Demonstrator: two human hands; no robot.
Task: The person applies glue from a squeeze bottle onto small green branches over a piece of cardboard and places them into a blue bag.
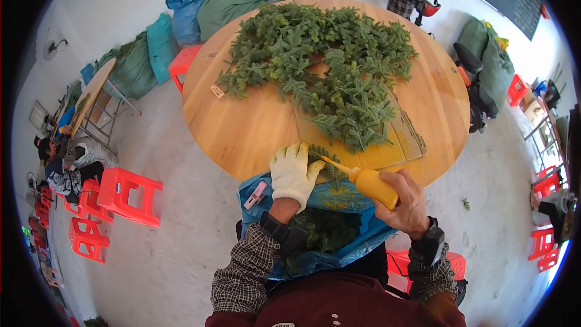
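Note:
My left hand [295, 172], in a white glove with yellow-stained fingertips, is closed on a green artificial fir sprig [331, 168] at the table's near edge. The fingers partly cover the stem end. In my bare right hand [407, 201] is a yellow squeeze bottle [372, 186] with a long thin nozzle, tilted so that its tip points left over the sprig. Below both hands, a blue plastic bag [356, 253] hangs open across my lap, with more green sprigs [327, 230] inside. Yellow specks dot its upper edge.
A large pile of fir sprigs [315, 48] covers the far part of the round wooden table [224, 127]. Part of it rests on a cardboard sheet [407, 136]. Red stools [130, 194] stand at left; stuffed sacks [236, 6] line the wall. Another person [75, 169] sits far left.

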